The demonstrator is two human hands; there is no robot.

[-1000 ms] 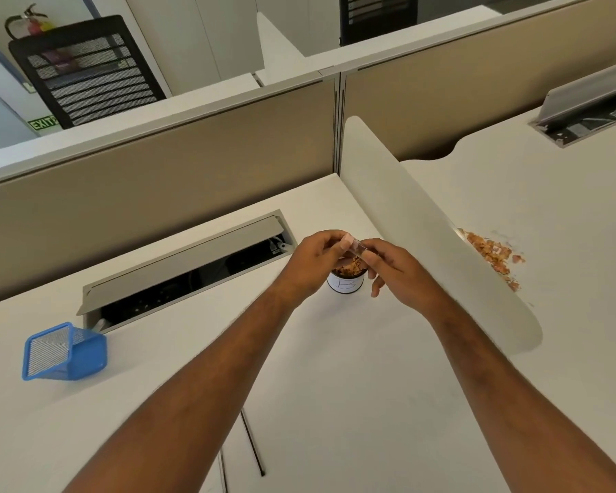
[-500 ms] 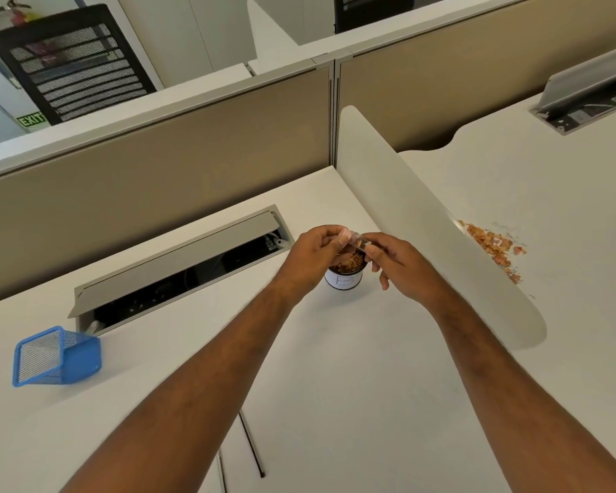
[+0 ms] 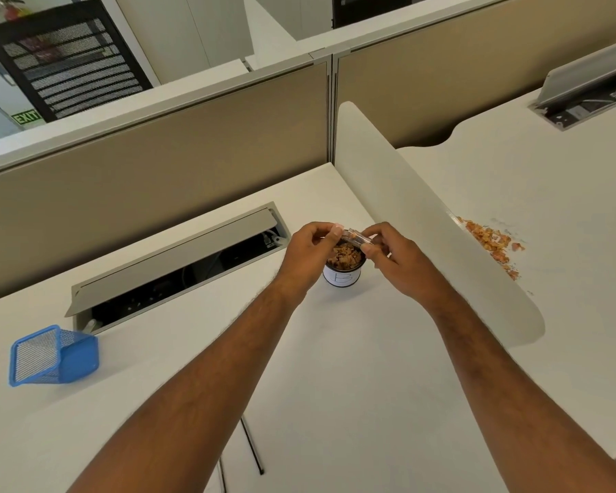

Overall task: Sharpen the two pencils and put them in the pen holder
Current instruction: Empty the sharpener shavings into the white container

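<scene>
White cubicle desk (image 3: 335, 368), tan partitions, open cable tray behind. Left hand (image 3: 308, 256) and right hand (image 3: 395, 259) both pinch a small clear sharpener (image 3: 357, 238) held over a shavings cup (image 3: 343, 268) that looks nearly full. Can't make out a pencil at the sharpener. Blue mesh pen holder (image 3: 54, 355) sits well apart at far left, seemingly tipped. Risks: the full cup overflows or gets knocked by a wrist. A shavings pile (image 3: 491, 243) already lies beyond the divider.
</scene>
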